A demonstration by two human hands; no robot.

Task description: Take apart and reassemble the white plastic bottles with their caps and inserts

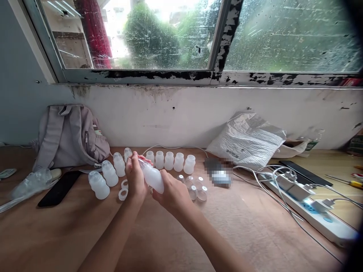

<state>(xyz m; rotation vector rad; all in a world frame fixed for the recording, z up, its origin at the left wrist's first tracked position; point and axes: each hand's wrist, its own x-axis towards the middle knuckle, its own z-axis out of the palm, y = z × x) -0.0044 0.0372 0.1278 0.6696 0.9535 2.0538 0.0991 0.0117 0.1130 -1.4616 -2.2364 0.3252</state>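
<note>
A frosted white baby bottle [153, 176] is tilted in the air between my hands, its top toward the upper left. My left hand [135, 173] is closed around the top end, where a clear cap seems to sit. My right hand [173, 190] grips the lower end near the base. Left of them, several capped bottles [110, 173] stand in a slanting row. Behind, a row of open-necked bottles [178, 162] stands upright. White rings [123, 194] lie by my left wrist, and clear domed caps [202, 194] sit right of my right hand.
A grey backpack [69, 136], a black phone [59, 189] and a clear plastic bag [35, 183] are at the left. To the right are a silver bubble mailer [246, 138], a power strip [336, 223] with cables, and a yellow-handled screwdriver [356, 184]. A wall and window rise behind.
</note>
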